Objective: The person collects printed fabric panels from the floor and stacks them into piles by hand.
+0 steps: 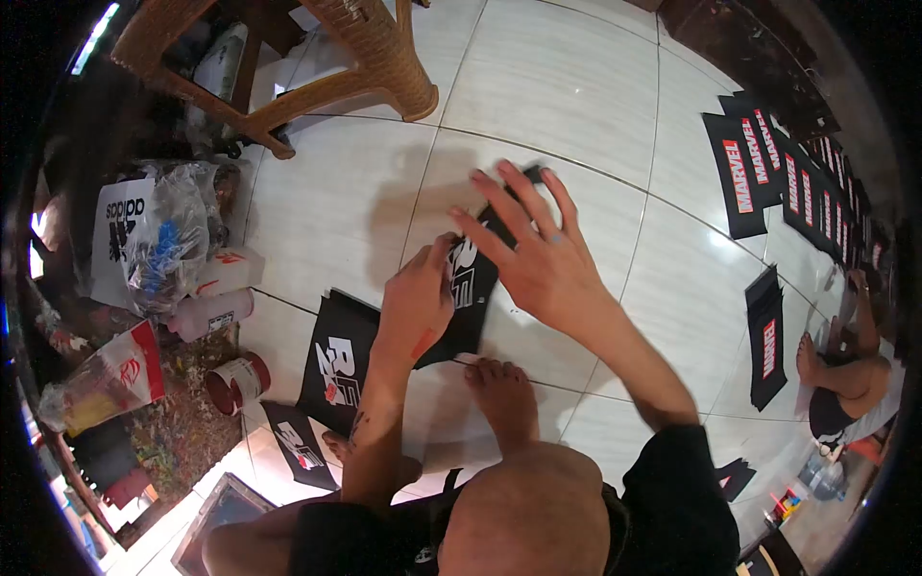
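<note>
In the head view a black panel (468,321) with white block lettering is held just in front of me above the tiled floor. My left hand (416,293) is closed on its left edge, with the fingertips partly hidden. Over the panel's upper right side, my right hand (543,257) is open with its fingers spread; whether it touches the panel I cannot tell. Beside my left forearm lies a stack of similar black panels (331,355) with white and red print. Another printed black panel (297,444) rests lower down, nearer my left knee.
Black panels with red MARVEL print (737,178) lie in rows at right, and a smaller stack (768,336) is near another person's bare leg (850,374). A wooden chair (336,82) stands at upper left. Plastic bags (173,230), a bottle (213,315) and a red-stained jar (238,382) crowd the left.
</note>
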Available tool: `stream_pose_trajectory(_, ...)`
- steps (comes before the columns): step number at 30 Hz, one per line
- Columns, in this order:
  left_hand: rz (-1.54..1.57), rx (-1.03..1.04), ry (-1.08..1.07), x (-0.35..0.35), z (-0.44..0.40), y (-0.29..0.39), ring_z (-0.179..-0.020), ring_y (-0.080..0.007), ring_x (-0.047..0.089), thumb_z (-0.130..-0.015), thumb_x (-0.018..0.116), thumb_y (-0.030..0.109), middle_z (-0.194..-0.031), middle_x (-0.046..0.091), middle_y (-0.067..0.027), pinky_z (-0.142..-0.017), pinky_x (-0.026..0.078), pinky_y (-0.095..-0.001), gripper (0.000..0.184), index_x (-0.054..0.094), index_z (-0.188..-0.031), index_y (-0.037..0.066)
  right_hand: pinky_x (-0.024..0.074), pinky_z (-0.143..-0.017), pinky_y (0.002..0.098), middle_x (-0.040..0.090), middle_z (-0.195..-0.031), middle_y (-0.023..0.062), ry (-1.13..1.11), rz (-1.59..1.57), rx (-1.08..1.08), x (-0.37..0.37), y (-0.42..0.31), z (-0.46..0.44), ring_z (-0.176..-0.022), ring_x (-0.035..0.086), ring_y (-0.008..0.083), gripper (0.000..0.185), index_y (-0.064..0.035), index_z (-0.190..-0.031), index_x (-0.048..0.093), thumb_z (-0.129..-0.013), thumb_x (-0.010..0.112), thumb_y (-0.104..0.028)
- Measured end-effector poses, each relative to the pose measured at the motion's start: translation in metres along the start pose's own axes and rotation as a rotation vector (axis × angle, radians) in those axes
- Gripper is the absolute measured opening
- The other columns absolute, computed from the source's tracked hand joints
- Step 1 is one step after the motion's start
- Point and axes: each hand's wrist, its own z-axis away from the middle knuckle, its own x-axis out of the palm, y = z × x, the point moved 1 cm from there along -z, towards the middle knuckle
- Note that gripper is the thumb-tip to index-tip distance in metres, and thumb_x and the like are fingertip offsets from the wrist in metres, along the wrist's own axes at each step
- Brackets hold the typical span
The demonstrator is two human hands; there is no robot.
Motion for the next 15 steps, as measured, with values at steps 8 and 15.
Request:
stream_pose_trajectory(8,-0.438,0.207,0.156,-0.030,0.012,0.044,-0.089,-0.0294,0.062,-0.075,0.059,0.001,-0.091,0.059,-0.0114,-0.072,0.052,-0.0398,0.045,0.046,-0.118,0.004,0.0465,-0.075,0.0402,0.062,-0.084,0.0092,-0.332,0.141,-0.050,-0.018,0.000,-0.023,-0.082,0.064,0.0237,0.024,-0.0033,-0.101,0.059,-0.078,0.058,-0.011)
stream_pose_trajectory(15,-0.332,-0.006,0.072,-0.001,0.027,0.006,-0.091,-0.0317,0.063,-0.068,0.066,0.000,-0.096,0.060,-0.0141,-0.074,0.053,-0.0408,0.043,0.048,-0.107,0.003,0.0490,-0.072,0.0403,0.064,-0.091,0.0126,-0.451,0.136,-0.005,0.001,0.034,0.000,-0.083,0.065,0.0280,0.028,-0.0009,-0.108,0.055,-0.083,0.056,-0.015)
